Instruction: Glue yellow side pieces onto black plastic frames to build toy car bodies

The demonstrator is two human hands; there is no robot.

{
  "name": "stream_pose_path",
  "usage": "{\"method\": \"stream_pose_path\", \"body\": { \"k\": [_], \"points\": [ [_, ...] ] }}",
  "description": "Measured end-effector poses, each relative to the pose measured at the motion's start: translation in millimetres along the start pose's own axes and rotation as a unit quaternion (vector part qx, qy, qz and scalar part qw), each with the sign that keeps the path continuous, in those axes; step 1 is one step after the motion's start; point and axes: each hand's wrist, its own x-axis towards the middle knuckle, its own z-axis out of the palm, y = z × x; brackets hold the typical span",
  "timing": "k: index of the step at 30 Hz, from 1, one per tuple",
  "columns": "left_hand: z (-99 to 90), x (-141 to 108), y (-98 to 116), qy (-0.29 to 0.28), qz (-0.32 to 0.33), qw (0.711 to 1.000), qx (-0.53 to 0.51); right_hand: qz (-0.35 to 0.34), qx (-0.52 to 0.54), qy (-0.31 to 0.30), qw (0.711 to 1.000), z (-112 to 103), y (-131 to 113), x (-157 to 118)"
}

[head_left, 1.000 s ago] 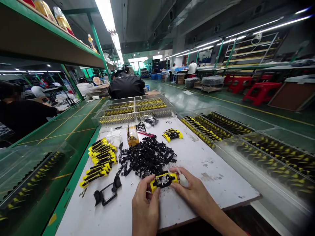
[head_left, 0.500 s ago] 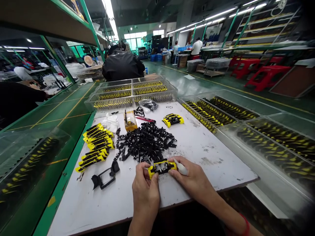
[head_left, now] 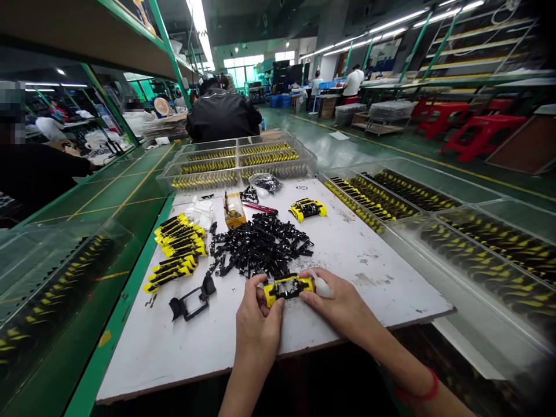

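A yellow-and-black plastic frame (head_left: 288, 286) is held just above the near part of the white board (head_left: 191, 359). My left hand (head_left: 257, 324) pinches its left end, thumb in front and fingers behind. At its right end, my right hand (head_left: 343, 304) grips with thumb and fingers. A white bulb-shaped object (head_left: 321, 286) is tucked in the same right hand; its tip is hidden. Right behind the hands lies a heap of small black parts (head_left: 260, 243). An all-black frame (head_left: 191, 304) rests to the left of my left hand.
Yellow-and-black pieces (head_left: 178, 252) lie in a row at the left. Another yellow-and-black piece (head_left: 307, 209) sits behind the heap, near a small amber box (head_left: 234, 211) and a red pen-like tool (head_left: 260, 207). Clear trays (head_left: 397, 231) of pieces flank the board. A person in black (head_left: 223, 113) sits ahead.
The view has shifted slightly, so the board appears a little higher and further right. Both hands keep their hold on the yellow-and-black frame, with hardly any movement.
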Motion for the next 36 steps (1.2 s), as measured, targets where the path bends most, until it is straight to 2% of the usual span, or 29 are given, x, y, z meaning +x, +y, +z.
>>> {"method": "stream_pose_path", "body": {
  "k": [7,17,22,25,29,32,36],
  "points": [
    [0.9,0.8,4.7,0.010,-0.023,0.999,-0.023,-0.026,-0.011,-0.024,0.999,-2.7,1.5,1.8],
    [-1.9,4.2,6.5,0.002,-0.034,0.999,-0.030,-0.003,-0.005,-0.019,1.000,-1.6,4.7,3.0],
    [2.1,1.4,0.0,0.012,-0.042,0.997,-0.061,-0.033,0.013,-0.030,0.999,-12.9,7.6,9.4],
    [4.6,-1.0,-2.7,0.039,-0.045,0.992,-0.114,-0.036,-0.007,0.014,0.999,-34.3,13.4,27.2],
    [8.1,-3.6,-5.3,0.080,-0.032,0.988,-0.131,-0.031,-0.037,0.101,0.994,-75.0,28.1,70.3],
    [11.2,-3.6,-8.8,0.094,-0.014,0.988,-0.125,-0.041,-0.047,0.102,0.993,-98.0,42.5,105.1],
    [14.8,-2.3,-12.7,0.112,0.000,0.987,-0.114,-0.048,-0.061,0.087,0.993,-108.7,59.4,136.8]
  ]
}}
